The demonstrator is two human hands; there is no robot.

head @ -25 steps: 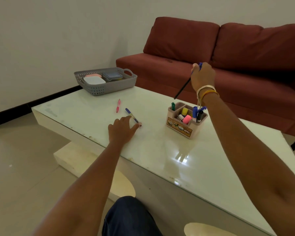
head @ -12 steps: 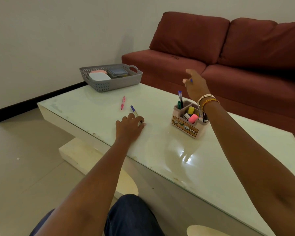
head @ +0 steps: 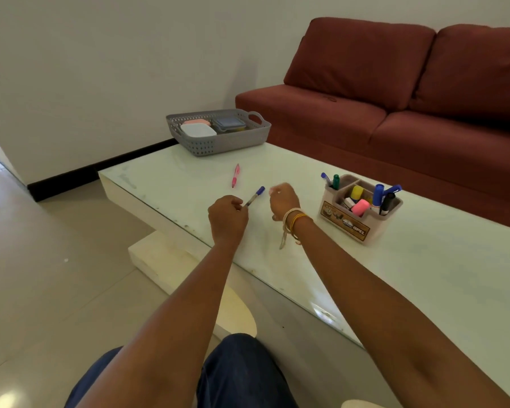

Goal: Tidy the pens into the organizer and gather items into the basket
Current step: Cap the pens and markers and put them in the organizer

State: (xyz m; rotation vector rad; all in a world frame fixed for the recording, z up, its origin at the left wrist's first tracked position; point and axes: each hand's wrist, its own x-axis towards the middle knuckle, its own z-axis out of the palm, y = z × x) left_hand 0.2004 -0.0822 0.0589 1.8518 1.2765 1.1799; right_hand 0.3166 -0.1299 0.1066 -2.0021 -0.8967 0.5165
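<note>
Head view, left to right: the grey perforated plastic basket (head: 236, 139) sits at the white glossy table's (head: 424, 260) far corner, and a slim pink pen (head: 235, 175) lies loose before it. The left hand (head: 228, 217) pinches a blue-capped clear pen (head: 255, 196) by its lower end, cap pointing away. The right hand (head: 283, 200), loosely curled and empty, hovers just beside the cap. Likely a handover, then into the beige compartmented organizer (head: 359, 209).
</note>
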